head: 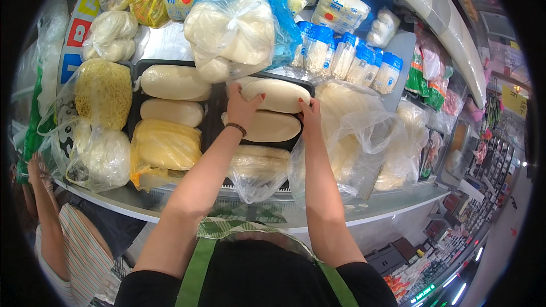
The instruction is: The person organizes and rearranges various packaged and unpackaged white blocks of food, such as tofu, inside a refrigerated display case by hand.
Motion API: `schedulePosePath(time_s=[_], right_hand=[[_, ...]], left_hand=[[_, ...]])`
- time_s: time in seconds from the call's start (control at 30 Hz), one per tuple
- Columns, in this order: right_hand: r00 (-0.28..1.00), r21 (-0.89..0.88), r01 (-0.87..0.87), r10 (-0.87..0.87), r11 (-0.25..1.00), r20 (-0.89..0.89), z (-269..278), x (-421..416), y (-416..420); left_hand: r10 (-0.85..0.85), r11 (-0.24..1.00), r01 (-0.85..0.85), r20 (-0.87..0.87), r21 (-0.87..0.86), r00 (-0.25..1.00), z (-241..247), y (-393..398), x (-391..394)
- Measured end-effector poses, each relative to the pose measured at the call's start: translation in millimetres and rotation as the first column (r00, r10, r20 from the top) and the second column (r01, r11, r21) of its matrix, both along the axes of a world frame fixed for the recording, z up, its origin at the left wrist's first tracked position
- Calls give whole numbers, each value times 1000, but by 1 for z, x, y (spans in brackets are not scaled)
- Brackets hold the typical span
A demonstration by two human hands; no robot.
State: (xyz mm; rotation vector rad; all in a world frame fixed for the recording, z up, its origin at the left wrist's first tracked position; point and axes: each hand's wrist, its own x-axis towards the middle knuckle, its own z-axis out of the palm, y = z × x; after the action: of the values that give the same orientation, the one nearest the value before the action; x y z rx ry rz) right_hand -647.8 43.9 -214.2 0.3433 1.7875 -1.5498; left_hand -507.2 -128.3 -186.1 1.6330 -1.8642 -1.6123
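Both of my hands hold the ends of a white, plastic-wrapped, sausage-shaped roll (279, 94) at the back of a black tray (216, 115). My left hand (244, 104) is on its left end and my right hand (310, 113) grips its right end. A similar roll (273, 127) lies just in front, partly under my left hand. Two more pale rolls (175, 82) rest in the tray section to the left, behind a yellow bagged block (166, 145). A large clear bag of white rounded pieces (232, 30) sits behind my hands.
Bagged noodles (103, 94) stand at the left. Blue-topped packs of enoki mushrooms (320, 49) stand at the back right, and large clear bags of pale sheets (341, 128) lie right of my hands. The case's front edge (256, 221) runs before me. Another person's arm (49, 217) shows at far left.
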Motion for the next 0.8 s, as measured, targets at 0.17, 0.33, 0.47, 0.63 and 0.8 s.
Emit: schedulePosePath(time_s=[0.17,0.33,0.47,0.63,0.8], right_hand=[[996,-65,-13,7,998,-85,20,9,13],[962,-502,248,-151,829,226,67,20,48],[994,-242,-29,53,970,93,94,37,64],[977,126,-169,183,978,-110,38,74,68],[847,417,-299,440,859,-299,47,78,47]], left_hand=[[-34,999,38,-259,11,965,45,28,10],[55,883,203,-523,424,851,118,32,49],[100,851,154,-443,501,891,76,31,84],[21,937,79,-281,340,960,16,27,100],[-152,983,160,-88,93,985,-2,19,107]])
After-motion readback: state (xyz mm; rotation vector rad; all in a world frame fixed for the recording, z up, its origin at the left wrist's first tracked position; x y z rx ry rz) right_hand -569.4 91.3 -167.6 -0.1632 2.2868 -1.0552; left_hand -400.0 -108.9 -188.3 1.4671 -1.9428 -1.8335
